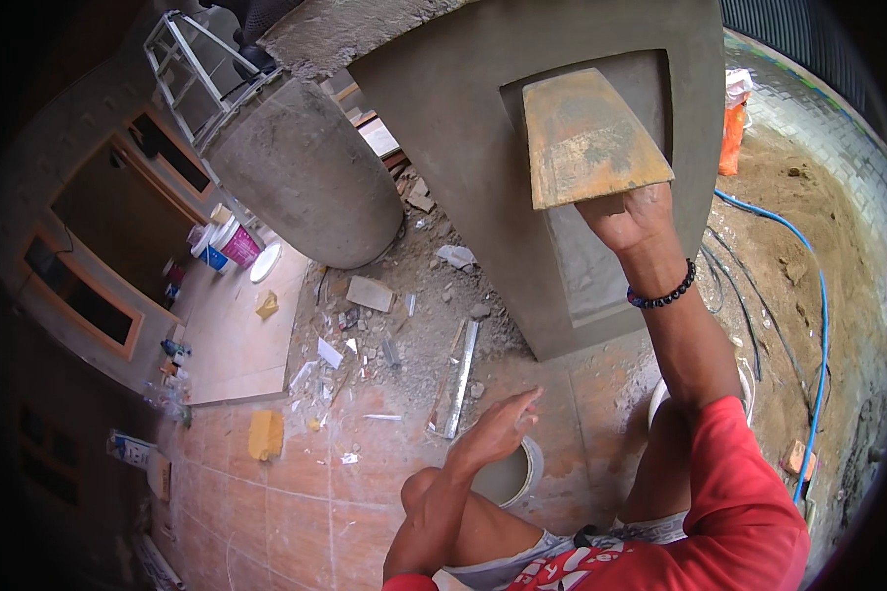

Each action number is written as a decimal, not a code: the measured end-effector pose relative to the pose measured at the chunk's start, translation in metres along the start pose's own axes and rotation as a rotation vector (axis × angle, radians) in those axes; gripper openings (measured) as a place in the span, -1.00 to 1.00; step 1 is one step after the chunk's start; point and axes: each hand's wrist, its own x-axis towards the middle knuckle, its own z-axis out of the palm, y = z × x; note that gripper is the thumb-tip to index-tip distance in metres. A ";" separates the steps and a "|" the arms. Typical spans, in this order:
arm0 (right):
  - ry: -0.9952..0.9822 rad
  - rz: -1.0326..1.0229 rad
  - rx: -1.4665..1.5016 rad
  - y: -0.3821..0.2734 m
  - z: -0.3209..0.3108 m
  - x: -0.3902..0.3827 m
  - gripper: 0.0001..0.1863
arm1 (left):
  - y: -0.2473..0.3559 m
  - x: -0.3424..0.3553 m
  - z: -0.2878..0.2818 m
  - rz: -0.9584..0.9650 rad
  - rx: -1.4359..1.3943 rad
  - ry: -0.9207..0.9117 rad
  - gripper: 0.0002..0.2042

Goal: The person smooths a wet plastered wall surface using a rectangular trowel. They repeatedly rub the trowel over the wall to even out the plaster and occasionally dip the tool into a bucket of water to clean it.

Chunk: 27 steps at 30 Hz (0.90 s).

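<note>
My right hand (pixel 633 219) is raised, its fingers hidden behind a worn, tapered plastering float (pixel 593 138). The float's broad face is turned toward me, smeared with grey. It overlaps the recessed rectangular panel (pixel 593 266) of a grey plastered pillar (pixel 443 108); whether it touches the surface, I cannot tell. A dark beaded bracelet circles my right wrist. Low in front of me, my left hand (pixel 500 424) holds nothing, its fingers stretched out. Just below that hand, partly hidden by my leg, stands a round bucket (pixel 534 471) with grey contents.
Rubble and a metal strip (pixel 460 379) lie by the pillar's base. A yellow block (pixel 265 435) rests on the tiles. Left stand a round grey column (pixel 306 177), ladder (pixel 189 84) and paint buckets (pixel 235 243). A blue hose (pixel 824 305) crosses sand (pixel 784 227) at right.
</note>
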 end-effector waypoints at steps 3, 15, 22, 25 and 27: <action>0.323 -0.051 -0.508 -0.005 0.036 -0.011 -0.56 | 0.000 -0.011 -0.005 -0.022 -0.004 0.028 -0.53; -0.788 -0.819 -2.808 -0.077 0.018 0.058 -0.39 | 0.006 -0.008 -0.003 -0.001 -0.002 0.016 -0.53; -0.786 -0.732 -2.971 -0.054 0.013 0.070 -0.31 | 0.002 -0.008 -0.005 0.000 -0.037 0.015 -0.53; -0.719 -0.767 -2.982 -0.055 0.024 0.073 -0.39 | -0.003 -0.009 -0.002 0.024 -0.016 0.035 -0.53; -0.525 -0.685 -3.010 -0.061 0.025 0.077 -0.45 | -0.003 -0.010 -0.002 0.026 -0.014 0.038 -0.53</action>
